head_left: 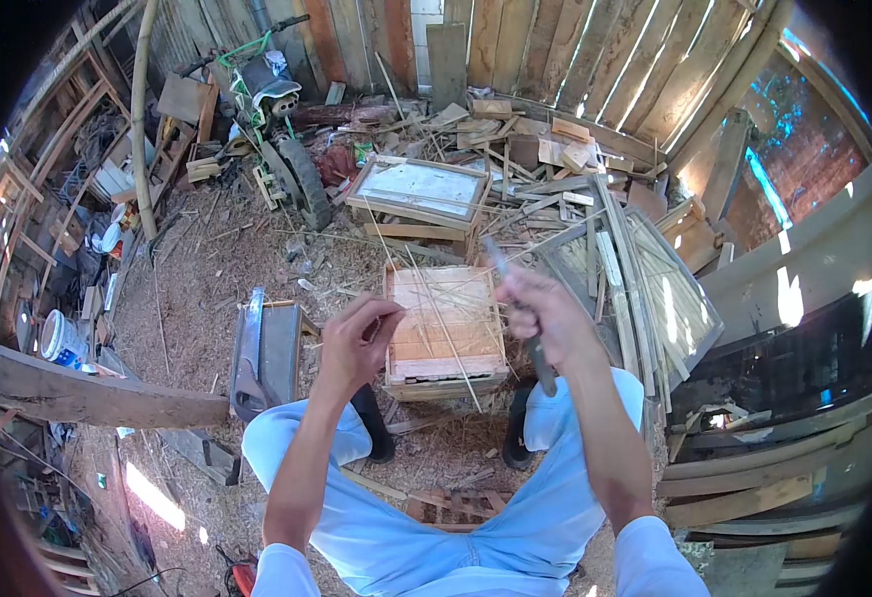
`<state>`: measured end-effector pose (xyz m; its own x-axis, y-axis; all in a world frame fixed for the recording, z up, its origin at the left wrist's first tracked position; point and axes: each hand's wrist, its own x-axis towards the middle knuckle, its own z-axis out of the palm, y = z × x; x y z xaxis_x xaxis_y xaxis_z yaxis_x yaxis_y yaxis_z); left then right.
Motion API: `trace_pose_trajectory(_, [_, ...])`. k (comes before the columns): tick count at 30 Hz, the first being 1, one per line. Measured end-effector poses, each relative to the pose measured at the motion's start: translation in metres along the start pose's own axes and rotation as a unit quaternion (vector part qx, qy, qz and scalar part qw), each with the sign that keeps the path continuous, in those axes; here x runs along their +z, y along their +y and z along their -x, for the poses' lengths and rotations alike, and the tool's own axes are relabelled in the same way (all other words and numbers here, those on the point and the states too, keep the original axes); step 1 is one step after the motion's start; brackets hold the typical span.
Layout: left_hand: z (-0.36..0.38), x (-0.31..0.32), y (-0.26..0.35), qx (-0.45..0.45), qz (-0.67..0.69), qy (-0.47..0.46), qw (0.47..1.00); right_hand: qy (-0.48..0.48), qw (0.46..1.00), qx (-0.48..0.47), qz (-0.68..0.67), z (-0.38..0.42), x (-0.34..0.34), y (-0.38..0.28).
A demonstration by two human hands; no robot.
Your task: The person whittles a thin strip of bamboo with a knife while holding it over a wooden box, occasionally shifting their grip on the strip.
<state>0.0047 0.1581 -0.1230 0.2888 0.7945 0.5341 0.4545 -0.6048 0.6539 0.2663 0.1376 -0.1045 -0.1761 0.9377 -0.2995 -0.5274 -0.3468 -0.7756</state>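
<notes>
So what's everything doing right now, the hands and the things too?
Right hand: closed around long tool
Left hand: fingers curled, can't tell if holding anything
Long tool: held up
Thin sticks: loose across wooden box
Saw: set down
Framed panel: lying down

Workshop with a plank wall (515, 50) at the back — sunlight cuts through its gaps. Shavings (192, 249) cover the dirt floor; scrap wood (545, 149) lies heaped along the wall. A bike (282, 129) stands back left — a white bucket (63, 338) nearer, at left.
</notes>
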Motion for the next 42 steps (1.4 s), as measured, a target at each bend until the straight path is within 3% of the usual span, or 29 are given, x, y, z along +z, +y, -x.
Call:
trace_pose_trajectory(5, [0.002, 0.006, 0.001, -0.010, 0.018, -0.008, 1.000, -0.057, 0.996, 0.073, 0.007, -0.004, 0.016, 0.024])
trace_pose_trajectory(7, [0.000, 0.001, 0.002, -0.017, 0.010, -0.009, 1.000, 0.005, 0.998, 0.054, 0.034, -0.009, 0.005, 0.013])
trace_pose_trajectory(13, [0.001, -0.007, -0.007, -0.017, -0.004, 0.007, 1.000, 0.011, 0.999, -0.025, -0.041, -0.007, -0.023, -0.011])
trace_pose_trajectory(19, [0.002, 0.005, -0.001, -0.030, -0.013, -0.032, 0.999, 0.038, 0.997, -0.046, 0.043, -0.001, -0.004, -0.003])
trace_pose_trajectory(22, [0.002, 0.016, 0.007, -0.035, -0.006, -0.038, 0.999, 0.028, 0.995, -0.007, 0.095, -0.001, 0.015, 0.010])
trace_pose_trajectory(29, [0.001, 0.021, 0.009, -0.009, -0.005, -0.021, 1.000, -0.045, 0.994, 0.073, 0.063, -0.009, 0.025, 0.039])
trace_pose_trajectory(42, [0.006, 0.005, 0.000, -0.002, -0.018, -0.015, 1.000, 0.047, 0.998, -0.006, 0.032, -0.004, -0.005, -0.001])
